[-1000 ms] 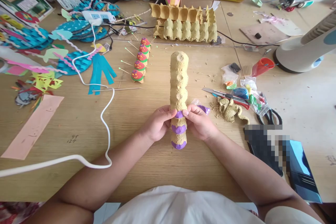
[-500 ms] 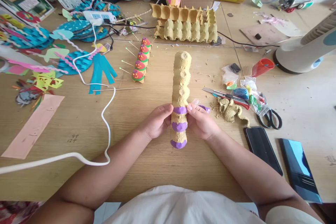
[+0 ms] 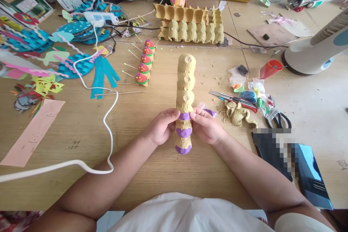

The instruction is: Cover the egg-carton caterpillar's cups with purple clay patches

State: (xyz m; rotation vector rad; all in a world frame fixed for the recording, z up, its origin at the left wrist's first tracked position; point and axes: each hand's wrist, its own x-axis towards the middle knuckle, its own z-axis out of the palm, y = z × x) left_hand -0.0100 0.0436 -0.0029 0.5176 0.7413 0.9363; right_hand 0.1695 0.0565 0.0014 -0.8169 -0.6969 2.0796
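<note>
A long beige egg-carton strip [image 3: 186,92] with several bumps stands out in the middle of the view, its three nearest bumps banded with purple clay. My left hand [image 3: 162,126] grips its left edge, thumb at the third purple band. On the opposite edge my right hand [image 3: 207,126] pinches the same band with thumb and fingers. Just behind my right hand lies a packet of purple clay [image 3: 210,112], partly hidden. To the left, a painted red and green egg-carton strip [image 3: 145,63] with smiling faces has pins beside it.
Egg cartons [image 3: 196,31] lie at the back. A utility knife [image 3: 233,98], torn carton scraps [image 3: 238,114], clay packets and black-handled scissors [image 3: 280,120] are at right. A white cable [image 3: 107,127] curves across the left, near a pink paper strip [image 3: 34,132].
The view has shifted slightly, and the strip with both hands appears a little further left. Both hands keep the same hold.
</note>
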